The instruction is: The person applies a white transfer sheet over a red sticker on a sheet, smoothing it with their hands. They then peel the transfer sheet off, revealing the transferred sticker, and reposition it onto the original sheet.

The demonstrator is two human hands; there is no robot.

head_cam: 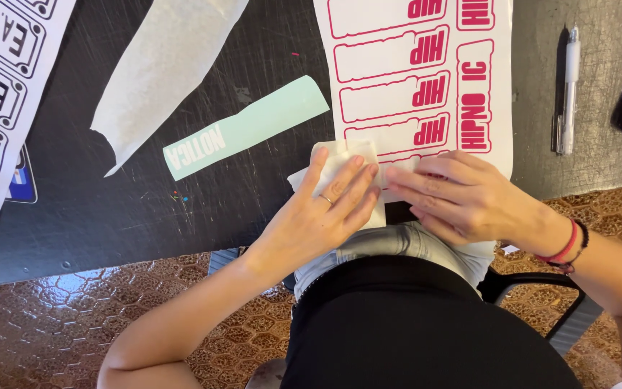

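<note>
At lower centre of the frame | left hand and right hand are pressing flat, fingers extended, on translucent sheet | over white-and-pink sticker sheet, running lengthwise away from both.

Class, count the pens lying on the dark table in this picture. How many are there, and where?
1. A single white pen lies on the dark table, right of the pink-printed sheet. Others may lie outside the picture.

Bare dark table lies open left of the hands; mint strip and pen flank the sticker sheet.
</note>
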